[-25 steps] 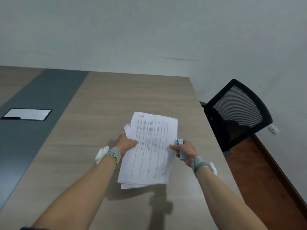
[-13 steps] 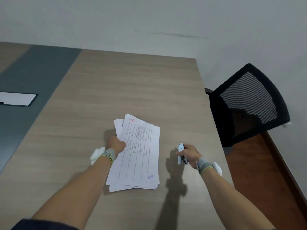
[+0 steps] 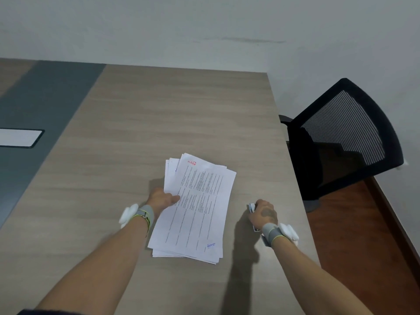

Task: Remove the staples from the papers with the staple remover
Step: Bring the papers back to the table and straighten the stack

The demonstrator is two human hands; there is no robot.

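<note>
Blue staple remover (image 3: 251, 208) mostly hidden inside right hand (image 3: 264, 213).

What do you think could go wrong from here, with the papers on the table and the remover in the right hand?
1. The papers are fanned unevenly; held only at their left edge by the left hand, they may slide once a staple is pulled.
2. The right hand hides most of the remover, so aiming it could be awkward.
3. No staple is visible from here; prying blindly might tear a page.
</note>
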